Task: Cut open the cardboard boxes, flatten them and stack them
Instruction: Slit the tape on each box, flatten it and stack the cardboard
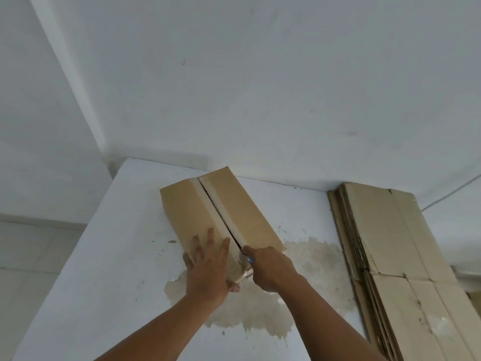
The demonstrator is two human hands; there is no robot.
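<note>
Cardboard box [221,212], cutter [250,260] mostly hidden inside right hand [270,269]

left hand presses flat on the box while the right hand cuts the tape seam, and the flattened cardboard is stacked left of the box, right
Not quite. The head view shows the flattened cardboard stacked right of the box, not left. The rest holds: the left hand presses flat on it while the right hand with a cutter cuts the tape seam.
</note>
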